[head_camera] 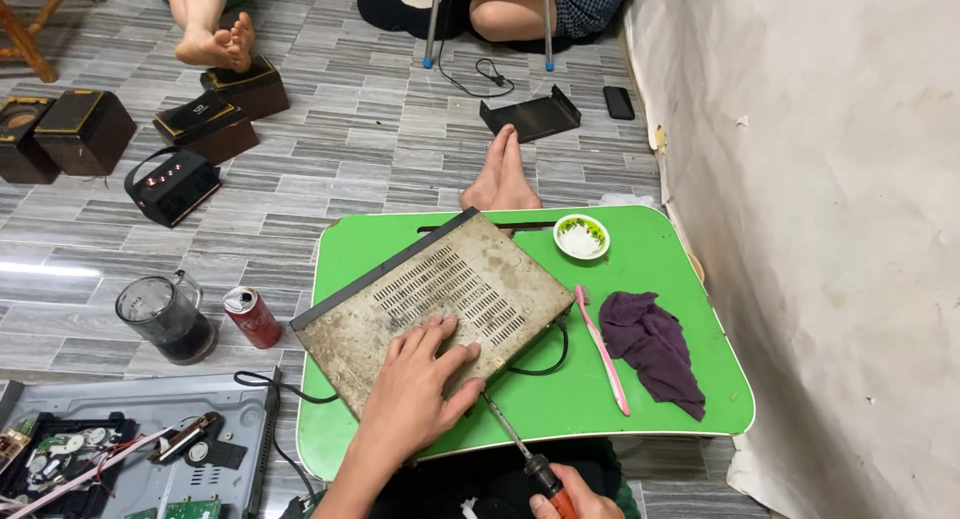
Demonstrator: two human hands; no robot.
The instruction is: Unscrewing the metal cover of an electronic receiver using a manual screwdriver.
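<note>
A worn grey metal device case [430, 299] with vent slots lies tilted on a small green table [650, 249]. My left hand [420, 379] rests flat on its near corner, fingers spread. My right hand [575, 499] grips the orange-and-black handle of a screwdriver [515, 439], whose tip points at the case's near edge. A black cable [545, 359] loops out from the case's right side.
On the table are a pink toothbrush [603, 351], a purple cloth [655, 344] and a small green bowl [581, 237] of white stuff. On the floor at left: a glass mug [165, 319], a red can [252, 317], an opened player [120, 449], dark speakers [85, 129]. Other people's legs are at the top. A wall is at right.
</note>
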